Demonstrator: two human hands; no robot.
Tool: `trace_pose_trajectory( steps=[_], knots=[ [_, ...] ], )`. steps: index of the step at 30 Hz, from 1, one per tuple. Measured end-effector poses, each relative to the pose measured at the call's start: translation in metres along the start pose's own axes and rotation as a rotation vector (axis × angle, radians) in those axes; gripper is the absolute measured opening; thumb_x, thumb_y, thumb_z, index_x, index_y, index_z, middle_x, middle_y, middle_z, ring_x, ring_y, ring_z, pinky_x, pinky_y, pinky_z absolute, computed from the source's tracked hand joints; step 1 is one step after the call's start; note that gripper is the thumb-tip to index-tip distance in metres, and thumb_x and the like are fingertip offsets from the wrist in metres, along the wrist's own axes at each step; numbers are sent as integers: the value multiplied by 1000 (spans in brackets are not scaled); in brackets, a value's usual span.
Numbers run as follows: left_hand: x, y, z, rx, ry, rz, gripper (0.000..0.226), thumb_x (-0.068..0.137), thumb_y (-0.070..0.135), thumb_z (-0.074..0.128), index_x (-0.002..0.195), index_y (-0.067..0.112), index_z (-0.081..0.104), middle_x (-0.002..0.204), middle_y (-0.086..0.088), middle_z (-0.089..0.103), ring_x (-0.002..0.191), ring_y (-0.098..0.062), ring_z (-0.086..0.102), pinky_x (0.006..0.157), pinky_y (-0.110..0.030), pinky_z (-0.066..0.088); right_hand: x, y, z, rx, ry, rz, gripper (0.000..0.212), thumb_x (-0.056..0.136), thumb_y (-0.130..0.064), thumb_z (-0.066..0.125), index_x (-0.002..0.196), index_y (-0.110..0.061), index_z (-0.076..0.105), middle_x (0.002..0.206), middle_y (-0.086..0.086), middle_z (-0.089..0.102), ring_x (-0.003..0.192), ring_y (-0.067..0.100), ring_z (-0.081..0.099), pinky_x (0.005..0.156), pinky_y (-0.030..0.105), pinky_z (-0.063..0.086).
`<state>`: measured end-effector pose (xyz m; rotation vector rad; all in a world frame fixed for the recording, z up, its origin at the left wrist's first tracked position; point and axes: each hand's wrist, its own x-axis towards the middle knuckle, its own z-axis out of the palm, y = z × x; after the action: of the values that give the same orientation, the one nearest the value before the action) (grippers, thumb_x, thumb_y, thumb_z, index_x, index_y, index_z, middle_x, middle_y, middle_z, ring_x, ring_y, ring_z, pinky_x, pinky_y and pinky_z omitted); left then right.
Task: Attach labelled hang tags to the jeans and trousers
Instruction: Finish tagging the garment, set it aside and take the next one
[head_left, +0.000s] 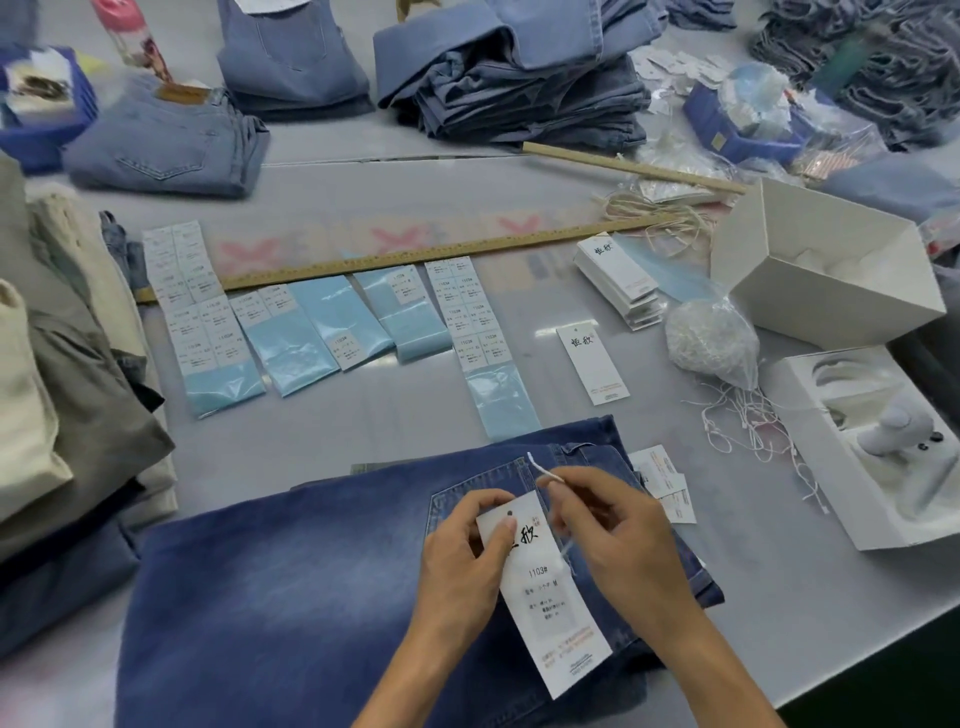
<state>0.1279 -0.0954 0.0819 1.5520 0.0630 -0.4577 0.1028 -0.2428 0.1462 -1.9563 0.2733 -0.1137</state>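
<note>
Left hand (462, 551) fingers are pinching the hang tag (545, 587) near its punched hole; right hand (608, 525) fingers are pinching a white string (543, 467). Tag is lying over dark jeans (322, 582) on the table (779, 613).

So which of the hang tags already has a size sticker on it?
The tag held in the left hand; the one lying alone on the table shows none.
</note>
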Motion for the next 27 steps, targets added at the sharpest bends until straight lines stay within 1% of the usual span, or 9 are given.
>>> trace_pose_trajectory(
  steps=[2, 4, 7, 10, 14, 19, 22, 24, 27],
  knots=[
    [-1, -2, 0, 6, 7, -7, 32, 99, 16, 65, 94, 47, 65, 91, 8, 76, 81, -12, 75, 60, -24, 57, 2, 2, 5, 98, -9, 103, 16, 96, -26, 65, 98, -38, 75, 67, -13, 67, 59, 1, 60, 55, 12, 46],
    [-2, -3, 0, 7, 15, -4, 31, 99, 16, 65, 95, 47, 66, 90, 10, 76, 81, -11, 74, 59, -22, 56, 3, 7, 9, 106, -18, 146, 19, 96, -22, 67, 96, -39, 75, 63, -16, 64, 56, 0, 57, 55, 12, 45],
    [-2, -4, -1, 6, 22, 4, 29, 98, 17, 65, 96, 45, 66, 90, 10, 75, 80, -11, 74, 61, -24, 57, 2, 12, 10, 104, -46, 168, 11, 91, -27, 73, 91, -38, 75, 76, -11, 74, 69, 7, 70, 61, 18, 53],
    [-1, -5, -1, -9, 38, -11, 27, 99, 17, 64, 96, 44, 66, 91, 8, 75, 81, -11, 73, 62, -25, 57, 0, 19, 12, -143, -33, 91, 10, 92, -26, 73, 91, -36, 74, 85, -17, 74, 79, 6, 72, 65, 19, 55],
    [1, -4, -1, -30, 42, -23, 27, 100, 19, 63, 93, 44, 65, 88, 6, 76, 77, -11, 73, 59, -22, 54, 1, 24, 14, -309, -38, 14, 12, 99, -24, 62, 102, -35, 66, 88, -21, 70, 83, 5, 69, 66, 25, 56],
    [2, -5, 0, -79, 35, -40, 24, 101, 20, 62, 92, 42, 67, 89, 2, 77, 80, -15, 75, 61, -25, 56, 3, 26, 12, -255, -82, 34, 19, 100, -30, 60, 119, -36, 61, 100, -26, 72, 93, -2, 70, 73, 29, 60],
    [3, -5, 1, -84, 33, -31, 23, 102, 20, 61, 93, 40, 68, 90, 1, 76, 81, -16, 75, 60, -23, 55, 5, 27, 13, -239, -76, 29, 14, 99, -24, 64, 107, -35, 69, 95, -23, 73, 90, 1, 71, 73, 28, 59],
    [4, -5, 1, -78, 32, -23, 24, 102, 19, 61, 93, 40, 68, 90, 0, 76, 80, -17, 74, 60, -24, 55, 4, 27, 15, -224, -38, 23, 20, 96, -17, 67, 98, -36, 71, 89, -22, 73, 85, 3, 71, 71, 22, 57],
    [5, -6, 1, -77, 31, -27, 24, 101, 18, 61, 94, 40, 68, 90, 1, 76, 79, -17, 74, 61, -24, 56, 3, 27, 19, -205, -8, 26, 22, 92, -14, 71, 91, -36, 72, 87, -23, 73, 85, 3, 71, 74, 21, 57]
  ],
)
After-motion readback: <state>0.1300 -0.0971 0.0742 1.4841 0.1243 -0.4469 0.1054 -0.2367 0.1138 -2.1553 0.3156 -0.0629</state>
